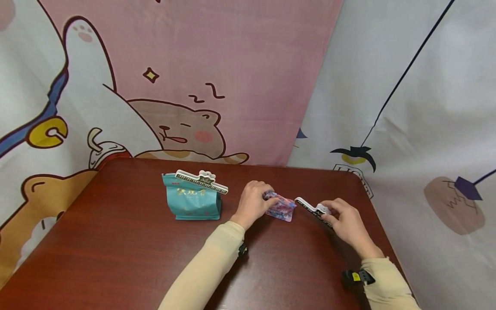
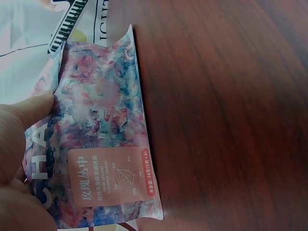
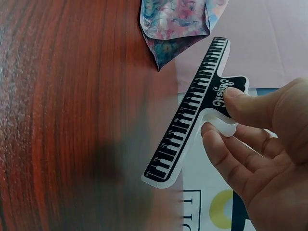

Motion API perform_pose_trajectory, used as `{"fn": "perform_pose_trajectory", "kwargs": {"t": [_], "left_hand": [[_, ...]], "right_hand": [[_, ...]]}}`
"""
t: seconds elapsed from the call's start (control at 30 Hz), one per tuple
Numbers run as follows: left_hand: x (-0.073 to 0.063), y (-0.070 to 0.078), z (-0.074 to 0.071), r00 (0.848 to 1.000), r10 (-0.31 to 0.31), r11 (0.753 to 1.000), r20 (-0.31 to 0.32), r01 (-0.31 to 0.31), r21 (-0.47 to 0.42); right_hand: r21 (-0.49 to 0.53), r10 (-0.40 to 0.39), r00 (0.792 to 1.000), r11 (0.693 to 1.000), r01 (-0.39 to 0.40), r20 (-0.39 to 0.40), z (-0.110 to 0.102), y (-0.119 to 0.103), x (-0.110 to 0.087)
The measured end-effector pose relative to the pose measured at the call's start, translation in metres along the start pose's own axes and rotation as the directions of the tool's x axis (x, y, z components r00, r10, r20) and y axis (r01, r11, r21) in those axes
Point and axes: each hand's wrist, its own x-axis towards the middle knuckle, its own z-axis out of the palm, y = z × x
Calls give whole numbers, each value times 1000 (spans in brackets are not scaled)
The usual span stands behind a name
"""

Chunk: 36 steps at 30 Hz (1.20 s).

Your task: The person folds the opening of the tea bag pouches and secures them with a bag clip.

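My left hand [image 1: 253, 202] holds a small pink-and-blue tea bag pouch [image 1: 282, 209] by its top, which looks folded over in the left wrist view. The thumb presses on the front of the pouch [image 2: 103, 110], above its pink label. Off to the right, my right hand [image 1: 347, 221] pinches a piano-keyboard clip [image 1: 314, 210] by its handle. In the right wrist view the long black-and-white bar of the clip [image 3: 187, 115] slants, with its far end close to the pouch [image 3: 175, 19]. The thumb lies on the "Music" lettering, the fingers behind.
On the left of the brown table [image 1: 128, 249] stands a teal tea bag [image 1: 193, 204] with a similar keyboard clip [image 1: 201, 181] across its top. A cartoon-printed cloth [image 1: 252, 86] hangs behind the table and along its right side.
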Motion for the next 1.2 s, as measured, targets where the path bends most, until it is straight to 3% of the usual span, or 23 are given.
{"fn": "perform_pose_trajectory", "kwargs": {"t": [0.2, 0.5, 1.2], "left_hand": [[0, 0, -1, 1000, -3, 1000, 4, 3, -3], [-1, -1, 1, 1000, 3, 1000, 2, -3, 9], [-1, -1, 1, 1000, 16, 1000, -10, -16, -1]], "right_hand": [[-4, -11, 1000, 1000, 11, -24, 3, -1, 0], [-1, 39, 999, 999, -39, 21, 3, -2, -1], [-19, 56, 998, 998, -56, -23, 4, -7, 2]]}}
